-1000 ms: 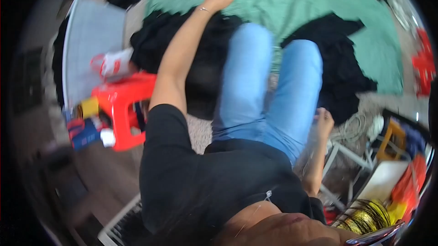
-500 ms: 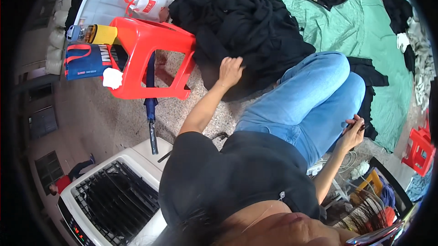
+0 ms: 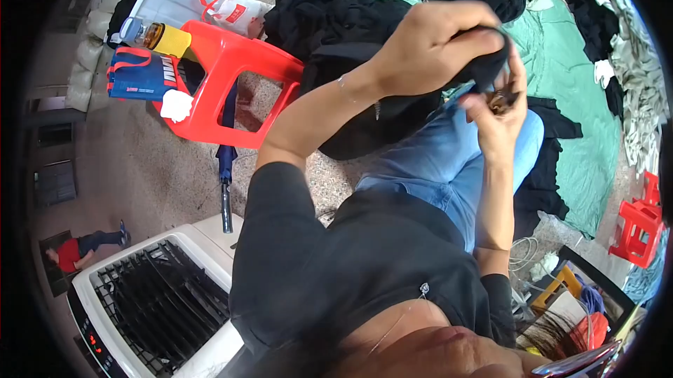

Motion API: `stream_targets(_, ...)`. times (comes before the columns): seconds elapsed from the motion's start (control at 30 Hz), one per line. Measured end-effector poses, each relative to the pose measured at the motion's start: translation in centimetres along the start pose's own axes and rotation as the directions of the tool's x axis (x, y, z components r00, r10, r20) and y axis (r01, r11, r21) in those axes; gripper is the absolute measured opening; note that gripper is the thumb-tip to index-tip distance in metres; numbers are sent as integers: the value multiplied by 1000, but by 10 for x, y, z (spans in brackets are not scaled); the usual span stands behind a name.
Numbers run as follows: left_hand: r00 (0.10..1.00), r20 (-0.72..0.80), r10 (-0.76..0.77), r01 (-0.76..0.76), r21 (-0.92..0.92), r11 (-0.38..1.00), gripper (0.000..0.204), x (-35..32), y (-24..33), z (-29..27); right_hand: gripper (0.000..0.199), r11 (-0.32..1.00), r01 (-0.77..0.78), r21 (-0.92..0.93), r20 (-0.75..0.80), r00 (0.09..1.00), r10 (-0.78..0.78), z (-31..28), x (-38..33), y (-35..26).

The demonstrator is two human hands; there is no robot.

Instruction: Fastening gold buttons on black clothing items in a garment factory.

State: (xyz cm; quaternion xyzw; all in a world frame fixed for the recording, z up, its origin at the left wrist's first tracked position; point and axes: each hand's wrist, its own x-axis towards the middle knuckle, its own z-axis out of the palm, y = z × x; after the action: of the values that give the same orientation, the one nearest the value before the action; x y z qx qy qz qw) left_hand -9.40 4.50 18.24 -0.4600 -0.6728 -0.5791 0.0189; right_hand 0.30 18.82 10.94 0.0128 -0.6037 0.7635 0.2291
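My left hand (image 3: 436, 47) is raised above my lap, its fingers closed on the edge of a black garment (image 3: 491, 63). The garment's dark cloth seems to run back under my left forearm to the pile. Close by, my right hand (image 3: 503, 120) has its fingers curled round a small dark brownish object, too blurred to name. Its fingertips meet the cloth edge near the left hand. A heap of black garments (image 3: 308, 14) lies beyond my left arm, partly hidden by it. My knees in blue jeans are underneath.
To the left stands a red plastic stool (image 3: 238, 52) with a blue bag (image 3: 140, 77) and a yellow-wrapped bottle (image 3: 168, 40). An umbrella (image 3: 226, 203) and a white air cooler (image 3: 210, 227) are nearer. A green sheet (image 3: 561, 84) bears more black garments. A person (image 3: 77, 248) appears far left.
My left hand has risen from the pile and moved right, bringing up black cloth. My right hand has come up from beside my thigh to meet it.
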Motion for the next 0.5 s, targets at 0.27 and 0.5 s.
stream_targets(0.27, 884, 400, 240, -369, 283, 886, 59, -26, -26, 59, 32, 336, 337, -879, -223, 333, -916, -211, -78, -155)
stream_targets(0.5, 950, 293, -103, 8, 310, 951, 27, -179, -93, 89, 26, 520, 183, -834, -505, 126, -854, 78, -49, -34)
